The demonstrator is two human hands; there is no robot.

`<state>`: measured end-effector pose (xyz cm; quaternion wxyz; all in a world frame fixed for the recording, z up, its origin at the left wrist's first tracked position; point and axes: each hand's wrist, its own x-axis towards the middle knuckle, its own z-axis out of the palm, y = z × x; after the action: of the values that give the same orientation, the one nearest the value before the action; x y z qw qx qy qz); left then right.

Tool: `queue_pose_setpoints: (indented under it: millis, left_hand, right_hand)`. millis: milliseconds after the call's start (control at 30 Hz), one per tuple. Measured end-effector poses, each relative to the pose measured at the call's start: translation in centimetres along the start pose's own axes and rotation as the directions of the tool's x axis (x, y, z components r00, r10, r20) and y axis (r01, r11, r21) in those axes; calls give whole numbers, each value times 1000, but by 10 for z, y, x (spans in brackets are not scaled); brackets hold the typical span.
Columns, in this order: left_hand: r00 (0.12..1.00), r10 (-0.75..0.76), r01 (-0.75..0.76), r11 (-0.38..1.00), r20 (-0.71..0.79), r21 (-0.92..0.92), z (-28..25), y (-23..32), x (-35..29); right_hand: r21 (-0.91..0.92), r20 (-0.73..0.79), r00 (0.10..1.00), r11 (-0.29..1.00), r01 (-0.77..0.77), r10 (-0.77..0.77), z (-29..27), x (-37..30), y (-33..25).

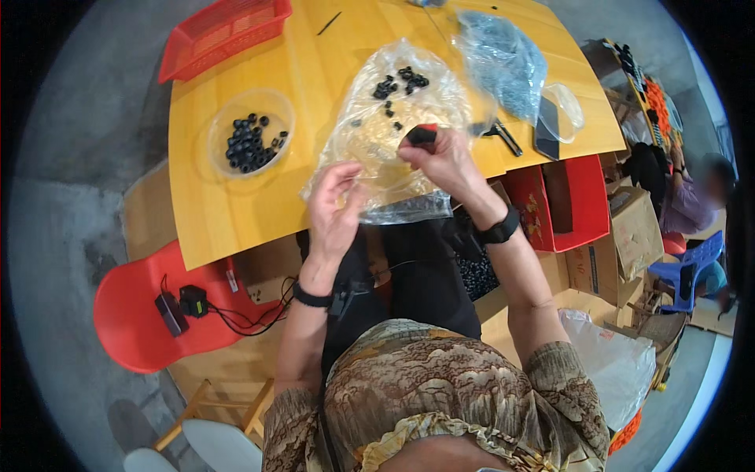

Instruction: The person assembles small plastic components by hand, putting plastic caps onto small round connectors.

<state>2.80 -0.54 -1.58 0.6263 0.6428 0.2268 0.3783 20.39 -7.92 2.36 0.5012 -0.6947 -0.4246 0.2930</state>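
Note:
My right hand (445, 161) is closed round a small black-and-red piece (422, 135), whose kind I cannot make out. It hovers over a clear plastic bag (370, 134) that lies flattened on the yellow table (314, 86). Small black plastic parts (413, 79) are scattered on the far part of the bag. Above the bag's near left edge is my left hand (336, 206), its fingers loosely curved and apart, with nothing visible in them. To its left stands a round clear tub (288, 126) with many black ring-shaped parts (250, 145) in it.
A red plastic basket (224, 39) sits at the far left. On the right are a bluish plastic bag (503, 67), a dark phone (546, 130), a black tool (507, 138) and a clear lid (564, 110). A red box (582, 204) stands below the table's right edge.

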Motion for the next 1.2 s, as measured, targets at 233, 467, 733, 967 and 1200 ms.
queue_pose_setpoints:
  millis: [233, 467, 733, 967, 1200]
  left_hand:
    - [941, 322, -231, 832, -100, 505, -58, 71, 33]
    - [873, 264, -485, 567, 411, 666, -6, 88, 105]
    - [759, 239, -646, 391, 606, 655, 48, -13, 181]
    - [842, 186, -536, 395, 507, 746, 27, 14, 174]
    - [701, 322, -713, 312, 637, 628, 56, 16, 184]
  right_hand:
    - [175, 13, 994, 979, -108, 108, -14, -27, 1]
    - [-388, -130, 980, 918, 89, -149, -19, -10, 14]
    - [-321, -308, 917, 935, 149, -252, 9, -2, 45]
    - [-300, -289, 897, 921, 247, -334, 21, -16, 18]
    - [-292, -302, 883, 916, 274, -360, 24, -16, 12]
